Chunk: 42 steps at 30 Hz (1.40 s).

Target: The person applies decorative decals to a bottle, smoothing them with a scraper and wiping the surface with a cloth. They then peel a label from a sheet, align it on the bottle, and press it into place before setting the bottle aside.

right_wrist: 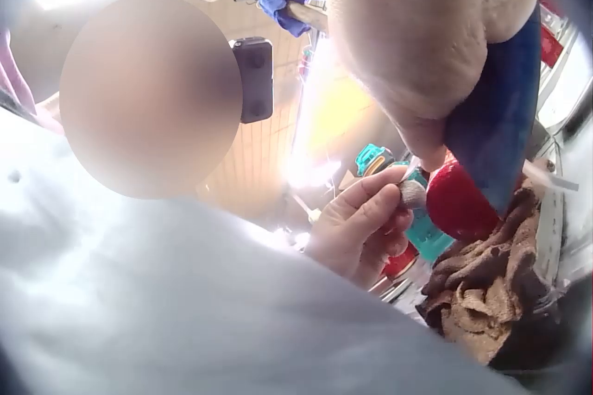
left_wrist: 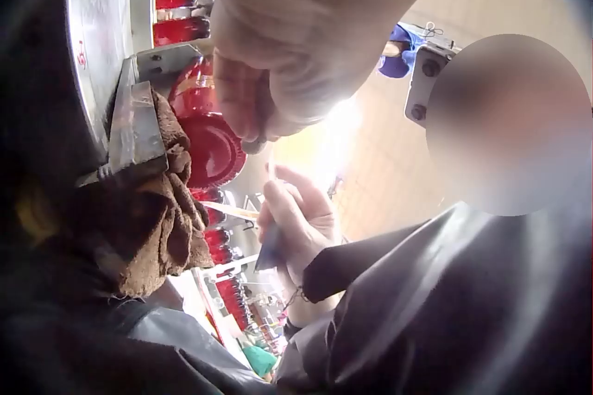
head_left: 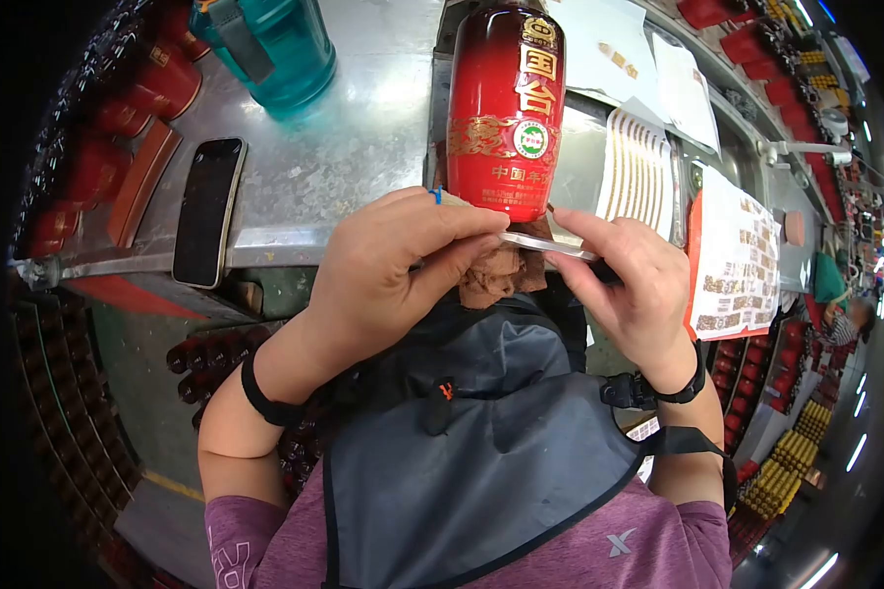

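Note:
Between the fingertips of both hands stretches a thin pale strip [head_left: 545,244], just below the base of a red bottle [head_left: 506,118] with gold lettering. My left hand [head_left: 393,245], with a blue band on one finger, pinches its left end between thumb and forefinger. The right hand [head_left: 638,280] pinches the other end. A flat blue piece [right_wrist: 505,117] lies against the right palm in the right wrist view; its kind cannot be made out. Under the strip, a brown cloth [head_left: 491,280] hangs bunched at the table edge. The bottle lies on its side, its base toward me.
A black phone [head_left: 209,211] and a teal jug [head_left: 285,59] are on the metal table at left. To the right lie a sheet with rows of gold strips [head_left: 638,172] and a printed sheet [head_left: 746,260]. Racks of red bottles [head_left: 157,83] stand around the table.

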{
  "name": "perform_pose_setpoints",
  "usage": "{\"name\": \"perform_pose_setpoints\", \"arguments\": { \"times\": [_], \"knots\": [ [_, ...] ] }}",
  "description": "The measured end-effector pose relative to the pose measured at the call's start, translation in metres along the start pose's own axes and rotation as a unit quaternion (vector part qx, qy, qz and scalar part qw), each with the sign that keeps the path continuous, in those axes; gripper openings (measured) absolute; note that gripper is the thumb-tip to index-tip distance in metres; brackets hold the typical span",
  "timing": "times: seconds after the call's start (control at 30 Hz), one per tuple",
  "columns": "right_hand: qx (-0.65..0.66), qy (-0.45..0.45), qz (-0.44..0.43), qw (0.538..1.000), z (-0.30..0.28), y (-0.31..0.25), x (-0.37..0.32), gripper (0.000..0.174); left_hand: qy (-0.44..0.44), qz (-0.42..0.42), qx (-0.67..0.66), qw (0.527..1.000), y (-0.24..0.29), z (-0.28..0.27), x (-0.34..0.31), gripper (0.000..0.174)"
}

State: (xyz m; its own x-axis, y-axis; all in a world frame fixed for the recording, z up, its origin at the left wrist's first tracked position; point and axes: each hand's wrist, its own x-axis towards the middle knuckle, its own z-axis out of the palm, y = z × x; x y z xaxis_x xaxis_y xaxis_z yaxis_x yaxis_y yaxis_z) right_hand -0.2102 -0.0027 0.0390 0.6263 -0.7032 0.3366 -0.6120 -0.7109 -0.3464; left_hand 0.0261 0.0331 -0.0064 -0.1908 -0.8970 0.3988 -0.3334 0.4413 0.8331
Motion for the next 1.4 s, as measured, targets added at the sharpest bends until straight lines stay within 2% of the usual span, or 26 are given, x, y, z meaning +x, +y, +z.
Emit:
{"name": "perform_pose_setpoints", "arguments": {
  "times": [0.1,0.17,0.2,0.27,0.3,0.37,0.43,0.5,0.6,0.93,1.0,1.4],
  "knots": [
    [0.026,0.000,0.016,1.000,-0.001,0.003,-0.002,0.024,0.003,0.000,-0.009,1.000,0.002,-0.001,0.003,0.017],
    [0.163,-0.027,0.057,0.985,0.001,0.008,-0.002,0.017,0.009,-0.025,0.002,1.000,0.005,-0.002,0.003,0.015],
    [0.163,-0.027,0.058,0.985,0.001,0.010,-0.002,0.017,0.016,-0.050,0.013,0.999,0.006,-0.002,0.002,0.013],
    [0.280,-0.055,0.138,0.949,0.003,0.015,-0.001,0.011,0.031,-0.043,0.035,0.998,0.004,-0.001,0.003,0.012],
    [0.280,-0.055,0.138,0.949,0.004,0.016,0.000,0.011,0.048,-0.035,0.057,0.997,0.002,0.000,0.003,0.011],
    [0.334,-0.070,0.228,0.912,0.009,0.018,0.001,0.013,0.054,-0.056,0.050,0.996,-0.002,0.003,0.001,0.010],
    [0.355,-0.064,0.237,0.902,0.018,0.020,0.000,0.016,0.060,-0.077,0.044,0.994,-0.007,0.007,-0.001,0.010],
    [0.393,-0.046,0.303,0.867,0.022,0.019,0.001,0.018,0.073,-0.113,0.035,0.990,-0.012,0.010,-0.004,0.009],
    [0.393,-0.069,0.339,0.852,0.023,0.022,0.001,0.018,0.087,-0.127,0.010,0.988,-0.015,0.012,-0.006,0.008],
    [0.443,-0.058,0.342,0.827,0.026,0.019,0.001,0.017,0.087,-0.145,-0.032,0.985,-0.020,0.012,-0.006,0.014],
    [0.439,-0.059,0.341,0.829,0.026,0.021,0.000,0.017,0.052,-0.176,-0.028,0.983,-0.019,0.010,-0.007,0.008],
    [0.449,-0.057,0.347,0.821,0.032,0.025,0.000,0.016,0.062,-0.174,-0.041,0.982,-0.022,0.011,-0.009,0.007]
  ]
}}
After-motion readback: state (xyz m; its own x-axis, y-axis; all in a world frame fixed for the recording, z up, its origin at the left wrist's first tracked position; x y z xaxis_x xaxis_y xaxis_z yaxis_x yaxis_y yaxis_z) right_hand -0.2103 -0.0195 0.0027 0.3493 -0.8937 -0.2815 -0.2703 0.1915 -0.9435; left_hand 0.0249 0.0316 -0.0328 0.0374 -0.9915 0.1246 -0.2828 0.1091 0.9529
